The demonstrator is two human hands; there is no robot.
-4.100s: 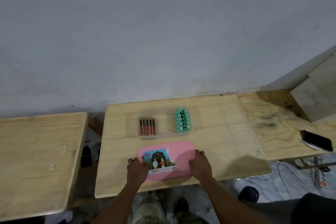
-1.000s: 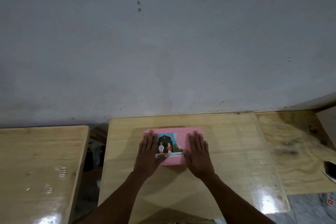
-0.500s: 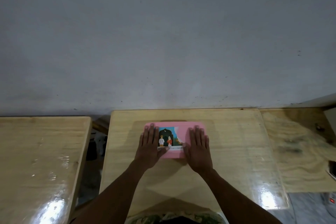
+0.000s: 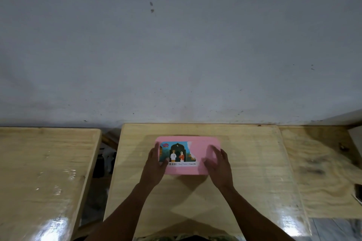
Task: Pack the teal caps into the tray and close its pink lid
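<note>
The pink lid [image 4: 197, 148] with a picture label lies flat over the tray in the middle of the wooden table [image 4: 244, 162]. The tray and the teal caps are hidden beneath it. My left hand [image 4: 154, 166] rests on the lid's left front part, fingers spread along its left edge. My right hand [image 4: 218, 164] lies on the lid's right front part with its fingers slightly raised and blurred. Neither hand grips anything.
A second wooden table [image 4: 45, 172] stands to the left across a narrow gap. Another plywood surface [image 4: 323, 162] adjoins on the right, with a dark phone [image 4: 359, 191] at the frame edge. A grey wall rises right behind the tables.
The lid went from the table's front edge onto the tray, covering the caps. In the last second both hands slid outward and back on the lid, the right fingers lifting slightly.
</note>
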